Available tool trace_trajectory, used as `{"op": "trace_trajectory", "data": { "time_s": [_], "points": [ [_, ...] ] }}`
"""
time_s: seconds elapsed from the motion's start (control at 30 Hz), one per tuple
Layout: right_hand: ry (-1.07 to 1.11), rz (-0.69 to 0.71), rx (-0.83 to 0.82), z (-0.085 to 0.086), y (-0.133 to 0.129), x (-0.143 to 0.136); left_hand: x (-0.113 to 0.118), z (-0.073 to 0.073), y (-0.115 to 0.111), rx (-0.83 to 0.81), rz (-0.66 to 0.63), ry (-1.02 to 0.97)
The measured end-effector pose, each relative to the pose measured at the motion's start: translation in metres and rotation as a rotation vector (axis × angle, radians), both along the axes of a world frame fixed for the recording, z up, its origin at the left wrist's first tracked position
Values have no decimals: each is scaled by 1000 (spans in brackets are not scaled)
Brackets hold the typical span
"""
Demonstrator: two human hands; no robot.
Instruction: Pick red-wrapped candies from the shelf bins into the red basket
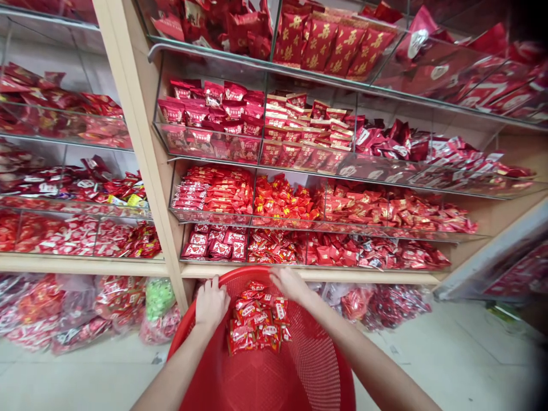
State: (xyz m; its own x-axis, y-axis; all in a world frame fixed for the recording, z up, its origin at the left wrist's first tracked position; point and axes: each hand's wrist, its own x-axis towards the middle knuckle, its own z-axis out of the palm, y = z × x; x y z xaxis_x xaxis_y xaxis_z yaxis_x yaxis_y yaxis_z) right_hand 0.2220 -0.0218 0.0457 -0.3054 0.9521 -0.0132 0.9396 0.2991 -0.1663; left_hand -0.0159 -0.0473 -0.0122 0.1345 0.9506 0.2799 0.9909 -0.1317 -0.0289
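Note:
A large red plastic basket (257, 381) with mesh sides stands in front of me, below the shelves. Several small red candy packets (257, 325) with pale labels lie in it, toward the far side. My left hand (212, 302) is closed over the basket's rim at the far left, its fingers bent over the edge. On the far right part of the same rim, my right hand (289, 284) has its fingers curled at the edge, slightly blurred. The fingertips of both hands are partly hidden.
Ahead rises a wooden shelf unit (132, 142) with clear-fronted bins of red packets (285, 200). Its bottom board (368, 276) runs just behind the basket. Plastic bags of packets (115, 299) sit under the shelves on the tiled floor (462, 354), including a green bag (159, 298).

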Motion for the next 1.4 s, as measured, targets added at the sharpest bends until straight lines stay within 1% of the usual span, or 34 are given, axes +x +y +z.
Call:
{"op": "trace_trajectory", "data": {
  "time_s": [0.07,0.13,0.2,0.3,0.4,0.5,0.6,0.73,0.8,0.83,0.9,0.93,1.0,1.07,1.1,1.17,1.23,1.3,1.33,1.4],
  "points": [
    [-35,-72,82,12,25,6,0,-1,0,-7,0,-11],
    [-69,-145,122,16,48,8,0,-1,1,-11,0,-23],
    [-83,-163,127,12,67,8,-1,-2,1,-12,4,-27],
    [-109,-159,121,0,84,3,-2,-3,1,-10,4,-17],
    [-140,-160,124,-10,92,-3,-3,-3,2,0,1,4],
    [-166,-154,132,-13,93,-5,-3,-4,2,6,-5,9],
    [-174,-147,156,-7,91,-1,-2,-5,1,4,5,6],
    [-150,-158,209,8,80,11,0,-3,0,-9,13,4],
    [-45,-186,267,14,70,17,0,-1,0,-4,8,10],
    [68,-199,312,15,64,19,-1,-1,-1,-1,6,17],
    [414,-226,378,12,49,22,-1,-1,-1,3,8,27],
    [623,-247,372,9,40,23,-1,-2,-1,7,9,28],
    [1028,-317,253,0,23,22,-1,-3,-1,16,7,21],
    [1363,-421,49,-11,7,19,0,-4,0,24,2,11],
    [1487,-467,-59,-16,0,18,0,-4,0,24,0,8],
    [1625,-530,-269,-26,-11,16,0,-4,0,21,4,8],
    [1627,-542,-443,-34,-17,17,-1,-3,0,16,9,11],
    [1530,-544,-538,-44,-21,20,-1,-3,-1,13,11,5],
    [1454,-548,-549,-49,-22,22,-1,-2,-2,11,11,0],
    [1269,-553,-518,-60,-25,26,-1,-2,-2,8,12,-11]
  ]
}}
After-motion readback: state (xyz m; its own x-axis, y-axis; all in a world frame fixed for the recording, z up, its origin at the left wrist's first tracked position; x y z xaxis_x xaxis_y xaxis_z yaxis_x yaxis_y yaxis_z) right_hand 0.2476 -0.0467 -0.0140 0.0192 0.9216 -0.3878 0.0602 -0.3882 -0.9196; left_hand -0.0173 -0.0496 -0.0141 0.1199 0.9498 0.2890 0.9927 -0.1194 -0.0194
